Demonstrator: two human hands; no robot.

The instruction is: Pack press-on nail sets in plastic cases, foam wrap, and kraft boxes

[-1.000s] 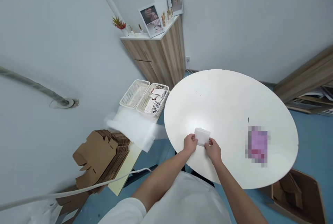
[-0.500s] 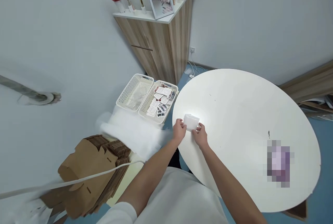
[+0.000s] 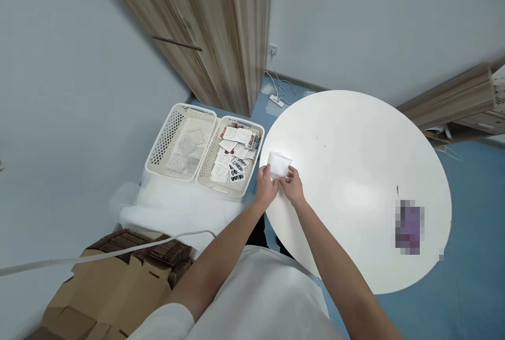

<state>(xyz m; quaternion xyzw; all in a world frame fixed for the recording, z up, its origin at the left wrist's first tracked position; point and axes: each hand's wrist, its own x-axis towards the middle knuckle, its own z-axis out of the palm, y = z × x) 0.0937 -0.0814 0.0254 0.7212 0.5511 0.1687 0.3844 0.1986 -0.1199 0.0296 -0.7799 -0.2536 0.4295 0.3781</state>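
A small white packet [image 3: 279, 165], folded square and looking like soft foam wrap, is held at the near left part of the white round table [image 3: 366, 140]. My left hand [image 3: 266, 186] grips its left and lower edge, thumb pressed against the near side. At the right corner, my right hand [image 3: 292, 185] pinches it between thumb and curled fingers. Both thumbs come close together below the packet. What lies inside the folds is hidden.
Left of the table stand a white basket [image 3: 160, 142] with clear plastic bags and another basket [image 3: 252, 185] with printed cards. White foam sheeting [image 3: 177, 208] and stacked brown cardboard boxes [image 3: 114, 282] lie nearer. A pixelated purple item [image 3: 410, 227] rests on the table.
My view has tilted downward, so the cabinet top has mostly left the picture. Both hands keep hold of the packet near the table's left edge, with the fingers slightly shifted.
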